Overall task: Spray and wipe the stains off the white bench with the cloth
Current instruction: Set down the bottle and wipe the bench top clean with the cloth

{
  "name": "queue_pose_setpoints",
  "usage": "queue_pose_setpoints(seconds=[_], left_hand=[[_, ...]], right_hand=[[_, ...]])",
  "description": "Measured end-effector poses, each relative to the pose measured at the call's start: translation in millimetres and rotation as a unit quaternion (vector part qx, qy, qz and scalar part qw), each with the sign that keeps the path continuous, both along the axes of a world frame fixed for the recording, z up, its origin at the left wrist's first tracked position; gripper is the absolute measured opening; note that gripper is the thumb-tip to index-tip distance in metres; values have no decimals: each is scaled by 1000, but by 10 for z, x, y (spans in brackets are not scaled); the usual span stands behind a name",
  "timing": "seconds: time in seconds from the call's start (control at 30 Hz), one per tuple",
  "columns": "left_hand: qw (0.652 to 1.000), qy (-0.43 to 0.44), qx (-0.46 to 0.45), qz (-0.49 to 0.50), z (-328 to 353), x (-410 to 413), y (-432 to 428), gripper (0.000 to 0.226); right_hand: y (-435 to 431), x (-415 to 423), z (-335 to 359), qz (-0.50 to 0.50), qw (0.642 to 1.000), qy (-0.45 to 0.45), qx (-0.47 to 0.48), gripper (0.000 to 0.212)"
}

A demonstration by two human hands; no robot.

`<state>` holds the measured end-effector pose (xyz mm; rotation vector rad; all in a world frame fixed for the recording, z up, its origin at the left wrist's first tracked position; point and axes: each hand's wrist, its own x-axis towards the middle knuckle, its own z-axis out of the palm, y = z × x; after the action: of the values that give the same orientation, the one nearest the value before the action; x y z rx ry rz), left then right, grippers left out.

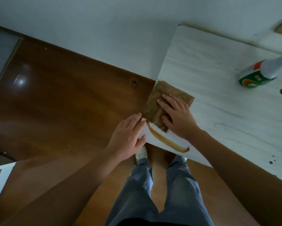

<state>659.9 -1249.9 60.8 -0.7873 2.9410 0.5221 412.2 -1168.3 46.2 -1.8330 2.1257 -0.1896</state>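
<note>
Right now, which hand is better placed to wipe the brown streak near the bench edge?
Right. The right hand lies flat on the cloth, which sits right beside the streak. The left hand rests open at the bench edge.

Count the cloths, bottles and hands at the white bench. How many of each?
Brown cloth: 1
Cleaner bottle: 1
Hands: 2 (left hand, right hand)
Total: 4
</note>
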Motion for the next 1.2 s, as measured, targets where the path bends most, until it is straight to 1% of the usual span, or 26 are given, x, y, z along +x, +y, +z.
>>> queue_pose_setpoints(seconds=[0.03, 0.07, 0.13, 0.2, 0.27, 0.3, 0.37, 0.47, 0.5, 0.57, 0.67, 0.73, 0.8, 0.87, 0.93, 1.03, 1.13, 1.2], left_hand=[[1000, -2, -2, -15, -16, 50, 14, 48], [1000, -5, -4, -26, -29, 89, 21, 48], [1000, -6, -5, -29, -46, 140, 26, 47], [1000, -4, 2, -15, -63, 178, 42, 49], [1000, -12, 15, -15, -83, 210, 75, 54], [999, -19, 20, -21, -95, 228, 94, 58], [999, -33, 23, -35, -110, 268, 113, 63], [997, -44, 24, -62, -118, 322, 68, 56], [996, -43, 27, -68, -122, 344, 44, 53], [996, -38, 28, -74, -130, 374, -1, 55], [997, -25, 17, -67, -119, 400, -38, 56], [998, -22, 11, -60, -93, 401, -34, 54], [998, -10, 14, -55, -63, 405, -15, 53], [999, 11, 21, -49, -30, 393, -19, 51], [999, 13, 24, -39, 7, 313, -86, 50], [999, -13, 29, -27, 60, 94, -273, 56], [997, -15, 15, -79, 77, -117, -457, 55], [992, -17, -2, -127, 61, -179, -531, 53]], right_hand=[[-62, -114, 4, 11, 1000, 10, 3, 61], [-157, -198, 3, 2, 1000, 17, 5, 62], [-398, -218, -5, -67, 998, 10, 1, 62], [-589, -32, -13, -154, 988, 3, -2, 60], [-609, 194, -14, -190, 982, 6, 2, 59], [-537, 293, -10, -179, 984, 9, 0, 58], [-275, 457, 12, -123, 992, 5, -13, 57], [237, 626, 58, -55, 998, 3, 11, 60], [406, 670, 83, -43, 999, 4, 23, 60], [693, 689, 117, -24, 999, 3, 32, 61], [796, 533, 145, 0, 999, 2, 33, 59], [651, 438, 145, -13, 1000, -4, 23, 59], [456, 457, 119, -48, 999, -6, 18, 60], [324, 583, 67, -91, 996, -8, 8, 60], [313, 739, 23, -124, 992, -2, 3, 58], [530, 887, 28, -101, 995, 2, -4, 60], [891, 860, 61, -64, 998, 6, 1, 58], [1123, 772, 78, -87, 996, -2, 3, 57]])
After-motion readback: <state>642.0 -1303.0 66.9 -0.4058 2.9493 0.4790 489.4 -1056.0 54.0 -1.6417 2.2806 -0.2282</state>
